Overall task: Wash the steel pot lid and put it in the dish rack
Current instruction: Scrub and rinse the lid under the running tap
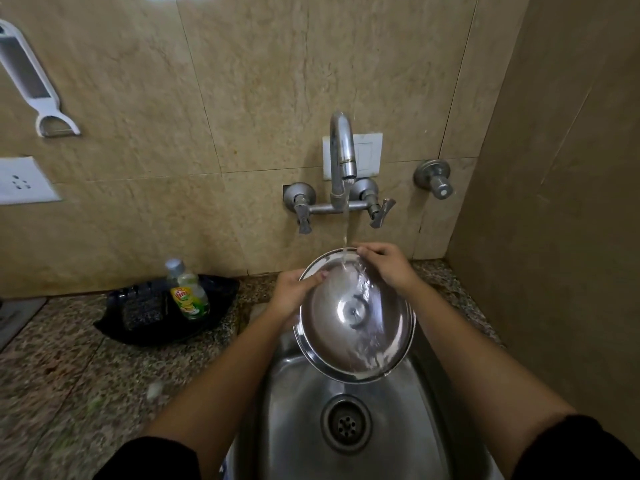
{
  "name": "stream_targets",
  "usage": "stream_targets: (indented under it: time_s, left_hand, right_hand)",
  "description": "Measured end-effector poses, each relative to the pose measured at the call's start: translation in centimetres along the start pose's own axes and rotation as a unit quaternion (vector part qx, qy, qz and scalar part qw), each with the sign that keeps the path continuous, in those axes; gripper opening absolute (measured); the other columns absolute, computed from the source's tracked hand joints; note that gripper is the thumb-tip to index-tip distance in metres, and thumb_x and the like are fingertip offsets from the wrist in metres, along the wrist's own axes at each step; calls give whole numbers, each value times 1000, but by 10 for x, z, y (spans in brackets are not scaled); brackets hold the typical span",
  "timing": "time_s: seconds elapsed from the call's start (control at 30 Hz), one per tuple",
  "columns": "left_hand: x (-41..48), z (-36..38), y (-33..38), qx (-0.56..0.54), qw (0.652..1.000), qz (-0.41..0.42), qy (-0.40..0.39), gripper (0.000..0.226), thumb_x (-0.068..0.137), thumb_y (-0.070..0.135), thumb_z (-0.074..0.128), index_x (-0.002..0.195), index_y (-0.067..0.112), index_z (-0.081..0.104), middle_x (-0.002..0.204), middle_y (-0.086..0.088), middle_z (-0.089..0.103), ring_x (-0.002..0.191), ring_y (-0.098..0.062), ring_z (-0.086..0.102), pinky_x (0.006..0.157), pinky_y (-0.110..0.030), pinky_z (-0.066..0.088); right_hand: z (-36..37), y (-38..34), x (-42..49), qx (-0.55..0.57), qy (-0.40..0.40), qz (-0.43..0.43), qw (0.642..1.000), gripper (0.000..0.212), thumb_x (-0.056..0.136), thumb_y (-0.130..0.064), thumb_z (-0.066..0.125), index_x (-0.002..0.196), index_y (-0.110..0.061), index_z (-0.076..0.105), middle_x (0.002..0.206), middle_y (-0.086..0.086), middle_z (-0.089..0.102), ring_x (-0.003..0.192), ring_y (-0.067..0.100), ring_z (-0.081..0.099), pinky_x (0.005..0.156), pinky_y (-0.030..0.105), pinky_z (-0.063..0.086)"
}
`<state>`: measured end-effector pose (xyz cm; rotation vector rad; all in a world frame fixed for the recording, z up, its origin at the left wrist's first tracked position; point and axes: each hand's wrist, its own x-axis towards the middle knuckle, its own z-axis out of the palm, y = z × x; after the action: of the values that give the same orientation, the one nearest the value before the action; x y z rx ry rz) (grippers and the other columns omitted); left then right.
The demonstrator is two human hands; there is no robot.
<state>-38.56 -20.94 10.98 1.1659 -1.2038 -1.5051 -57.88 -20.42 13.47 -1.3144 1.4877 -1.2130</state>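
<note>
The steel pot lid (353, 337) is tilted over the steel sink (298, 403), its inner side facing me. Water from the tap (341, 150) runs onto the lid's upper part and streams down its surface. My left hand (294, 296) grips the lid's left rim, thumb on the inside. My right hand (388, 265) holds the top right rim, fingers curled over the edge. No dish rack is in view.
A black tray (114, 327) on the granite counter (69, 375) at the left holds a dish soap bottle (188, 292) and a dark scrubber. Tap handles (379, 211) stick out from the tiled wall. A side wall stands close on the right. The sink drain (346, 424) is open below.
</note>
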Motion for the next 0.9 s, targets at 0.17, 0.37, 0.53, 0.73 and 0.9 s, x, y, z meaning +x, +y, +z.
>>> stream_targets:
  time_s: [0.17,0.37,0.53,0.73,0.9]
  left_hand:
    - [4,4,16,126,987,-33,-94,26,76,3,74,101,-1,70,94,-20,71,84,-31,67,85,-41,52]
    - [2,-6,11,38,998,-22,-44,24,77,3,73,99,-4,70,101,-27,69,88,-36,65,88,-48,51]
    - [6,-9,15,94,991,-37,-88,28,78,15,76,100,-1,72,100,-25,71,84,-33,68,84,-44,55]
    - [3,-1,8,138,986,25,-90,32,86,29,68,94,-2,73,80,-9,73,71,-12,65,67,-23,52]
    - [-5,-14,-18,19,1000,-18,11,43,89,36,63,93,-6,72,89,-24,72,76,-26,64,73,-37,50]
  right_hand:
    - [28,-12,2,-128,-127,-49,982,25,88,-18,64,110,-8,70,113,9,71,102,19,65,97,39,49]
    - [-5,-3,-3,21,-15,17,1000,25,89,-13,61,110,-2,68,110,17,70,92,20,66,87,22,53]
    - [6,-3,-3,-2,-38,-5,999,25,89,-9,61,111,1,67,104,9,69,92,19,66,87,24,51]
    - [17,-6,1,-12,-78,-28,996,24,78,-7,74,99,2,71,82,6,72,74,11,64,78,22,50]
    - [-11,16,-15,85,4,57,995,17,84,-5,66,98,3,71,83,8,72,70,16,66,63,19,55]
